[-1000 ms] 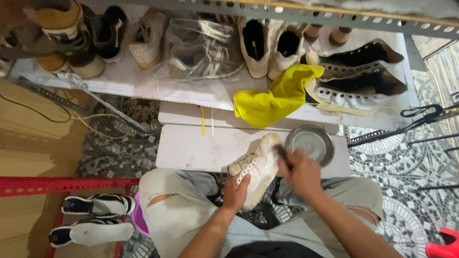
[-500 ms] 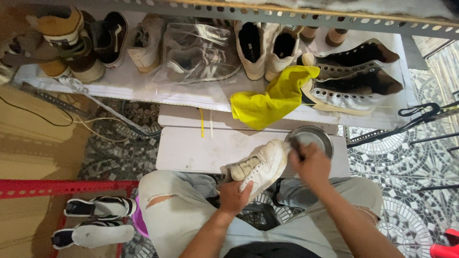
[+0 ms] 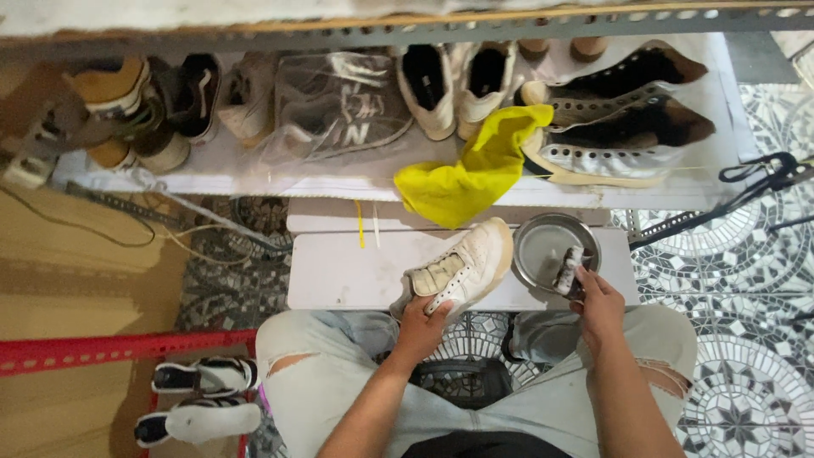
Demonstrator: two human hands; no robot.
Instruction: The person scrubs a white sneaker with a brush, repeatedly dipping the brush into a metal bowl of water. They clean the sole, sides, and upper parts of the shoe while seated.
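Left hand (image 3: 421, 321) clamps the scuffed white leather sneaker (image 3: 458, 267) on the white bench (image 3: 339, 276); right hand (image 3: 596, 298) pinches a small brush (image 3: 566, 270) in the round metal bowl (image 3: 538, 246), mid-reload; next, bristles to upper.

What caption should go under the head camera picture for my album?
Left hand holds a white sneaker on a white bench while the right hand dips a brush in a metal bowl.

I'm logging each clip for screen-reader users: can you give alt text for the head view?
A seated person's left hand holds a white low-top sneaker on a white bench, while the right hand dips a small brush into a round metal bowl. A crumpled yellow cloth hangs from a shoe-lined shelf beyond.
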